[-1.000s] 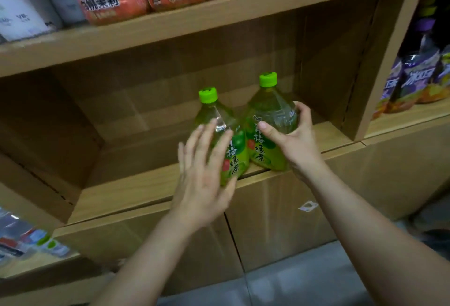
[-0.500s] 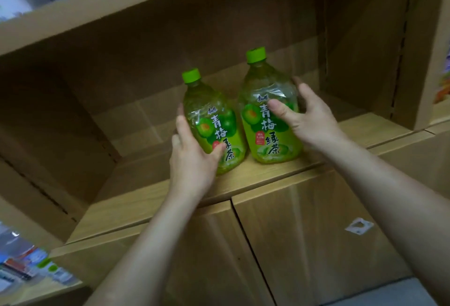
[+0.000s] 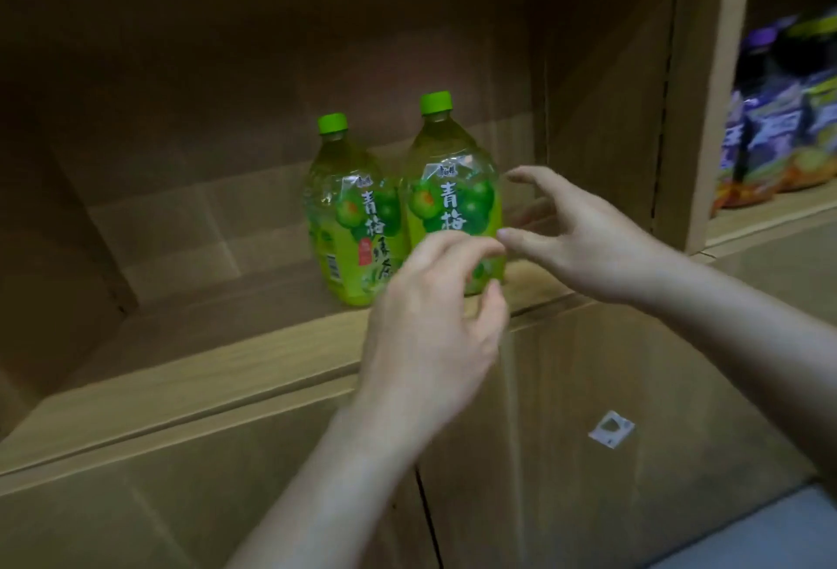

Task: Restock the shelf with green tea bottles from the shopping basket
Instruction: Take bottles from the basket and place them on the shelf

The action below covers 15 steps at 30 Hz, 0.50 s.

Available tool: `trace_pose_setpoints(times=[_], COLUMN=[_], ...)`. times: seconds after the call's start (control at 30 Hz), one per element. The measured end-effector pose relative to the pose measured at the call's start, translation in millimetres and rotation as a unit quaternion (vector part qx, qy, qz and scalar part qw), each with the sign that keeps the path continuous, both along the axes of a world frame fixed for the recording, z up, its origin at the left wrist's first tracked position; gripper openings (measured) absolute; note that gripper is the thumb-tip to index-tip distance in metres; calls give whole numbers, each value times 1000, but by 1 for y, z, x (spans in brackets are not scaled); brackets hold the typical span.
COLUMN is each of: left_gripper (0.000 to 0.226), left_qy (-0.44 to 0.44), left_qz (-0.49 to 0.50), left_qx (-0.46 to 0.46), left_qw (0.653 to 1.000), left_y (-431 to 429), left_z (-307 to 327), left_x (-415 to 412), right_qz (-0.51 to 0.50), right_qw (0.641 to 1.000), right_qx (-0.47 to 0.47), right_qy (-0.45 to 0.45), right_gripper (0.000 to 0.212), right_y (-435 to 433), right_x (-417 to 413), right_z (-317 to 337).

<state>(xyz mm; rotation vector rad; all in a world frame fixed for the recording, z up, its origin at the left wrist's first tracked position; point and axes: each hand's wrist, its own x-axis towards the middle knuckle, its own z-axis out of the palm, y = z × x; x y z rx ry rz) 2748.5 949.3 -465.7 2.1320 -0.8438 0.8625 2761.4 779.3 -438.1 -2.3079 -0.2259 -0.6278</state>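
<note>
**Q:** What is held in the wooden shelf compartment (image 3: 226, 355)?

**A:** Two green tea bottles are shown upright near its front edge, right of centre and just beside each other: the left bottle (image 3: 348, 215) and the right bottle (image 3: 453, 188). Each is filled with pale yellow-green liquid and closed by a green cap (image 3: 436, 102). Purple packets (image 3: 779, 115) are stacked in the next compartment to the right.

**Q:** What writing can be read?

**A:** On the right bottle's label (image 3: 457, 206), 青梅 is legible beside pictured green plums. On the left bottle, 青梅绿茶 is read downward, with a red seal (image 3: 364, 250) and a barcode (image 3: 333, 266) to its left. The small brand mark above is too blurred to be read, as is the print on the packets.

**Q:** How are the hands depicted, and what is hidden?

**A:** The left hand (image 3: 430, 328) is raised in front of the right bottle, fingers loosely curved, with nothing gripped. The lower label is covered by it, and contact with the bottle cannot be determined. The right hand (image 3: 584, 247) is held open just right of the same bottle, fingers spread, holding nothing. Cabinet doors (image 3: 204, 500) are seen below, one bearing a torn white sticker (image 3: 611, 429). The packets are cut off by the frame edge.
</note>
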Motion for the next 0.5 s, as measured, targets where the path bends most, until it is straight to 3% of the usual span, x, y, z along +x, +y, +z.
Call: trace_pose_setpoints(times=[0.13,0.23,0.5], left_gripper=[18,17,20], left_qy=[95,180,195], left_qz=[-144,-194,-331], left_qx=[-41,-40,53], left_qw=[984,964,922], left_y=[-51,-90,-185], left_z=[-19,-34,-124], left_x=[-32,-53,-151], right_qz=[37,-18,-234], right_qw=[995,991,948], right_qx=[-30,6,130], right_qy=[92,131,170], right_gripper=[35,38,30], right_y=[-39,-71,-186], right_x=[-86,-145,-332], right_z=[17,16,-91])
